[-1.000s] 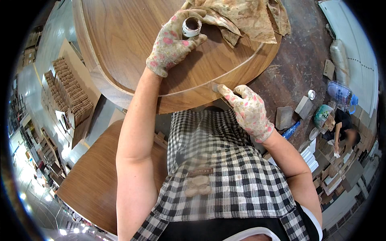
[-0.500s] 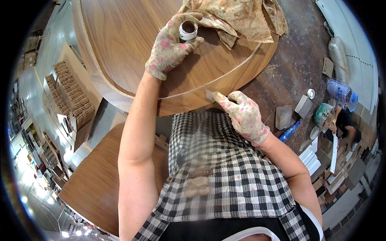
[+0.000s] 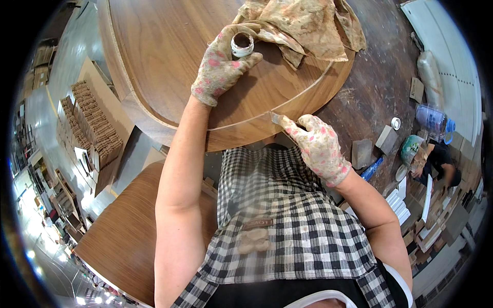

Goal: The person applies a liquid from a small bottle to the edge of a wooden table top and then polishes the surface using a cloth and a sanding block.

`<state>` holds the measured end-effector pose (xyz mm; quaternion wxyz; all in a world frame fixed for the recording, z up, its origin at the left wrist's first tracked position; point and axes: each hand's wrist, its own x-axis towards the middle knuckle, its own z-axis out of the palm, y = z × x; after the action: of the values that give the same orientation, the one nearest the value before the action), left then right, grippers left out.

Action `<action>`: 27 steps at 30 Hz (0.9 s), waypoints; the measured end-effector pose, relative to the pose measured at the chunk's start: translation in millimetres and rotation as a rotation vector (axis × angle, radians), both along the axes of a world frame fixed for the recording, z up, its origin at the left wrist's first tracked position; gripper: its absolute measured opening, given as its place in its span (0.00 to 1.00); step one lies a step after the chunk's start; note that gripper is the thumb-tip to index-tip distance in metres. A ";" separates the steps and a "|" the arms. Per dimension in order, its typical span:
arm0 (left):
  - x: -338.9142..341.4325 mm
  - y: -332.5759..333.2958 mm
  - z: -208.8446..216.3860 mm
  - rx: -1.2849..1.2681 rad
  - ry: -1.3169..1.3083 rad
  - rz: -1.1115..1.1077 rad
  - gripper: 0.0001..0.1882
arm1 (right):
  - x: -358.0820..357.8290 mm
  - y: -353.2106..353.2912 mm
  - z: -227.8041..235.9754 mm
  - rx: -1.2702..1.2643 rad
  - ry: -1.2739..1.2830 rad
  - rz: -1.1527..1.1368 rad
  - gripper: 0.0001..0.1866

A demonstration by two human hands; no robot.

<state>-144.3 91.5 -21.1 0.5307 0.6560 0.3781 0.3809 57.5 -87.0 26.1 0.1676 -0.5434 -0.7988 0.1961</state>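
Note:
My left hand, in a stained floral work glove, is closed around a small white jar with brown stuff inside. The jar is held over a curved wood-veneer panel with a pale line running along its rounded edge. In a matching glove, my right hand pinches a small flat blade, like a putty knife. Its tip meets the panel's edge band at the pale line; the grip is hidden in my fingers. A brown-stained cloth lies crumpled on the panel beyond the jar.
On the dark worktable to the right are two blocks, a white ring-shaped lid, a blue tube and a plastic bottle. A second veneer panel stands lower left. Another person is at the far right.
The putty knife has shifted slightly right and up, onto the pale line, with my right hand. My left hand and the jar have moved a little to the right.

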 end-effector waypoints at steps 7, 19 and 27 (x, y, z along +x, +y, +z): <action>1.5 -0.6 -0.2 0.044 0.034 0.013 0.21 | -6.6 5.9 4.3 -0.027 -0.056 0.042 0.27; 2.8 -0.5 -3.3 0.011 0.008 0.018 0.21 | -6.1 2.8 7.6 -0.012 -0.093 -0.002 0.25; -15.1 -29.1 4.5 0.097 0.076 0.186 0.22 | 15.3 2.9 24.3 -0.093 0.306 -0.158 0.27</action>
<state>-159.4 62.4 -16.6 0.4462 0.6569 0.4381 0.4212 72.8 -84.1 50.4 0.2767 -0.5756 -0.7088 0.2996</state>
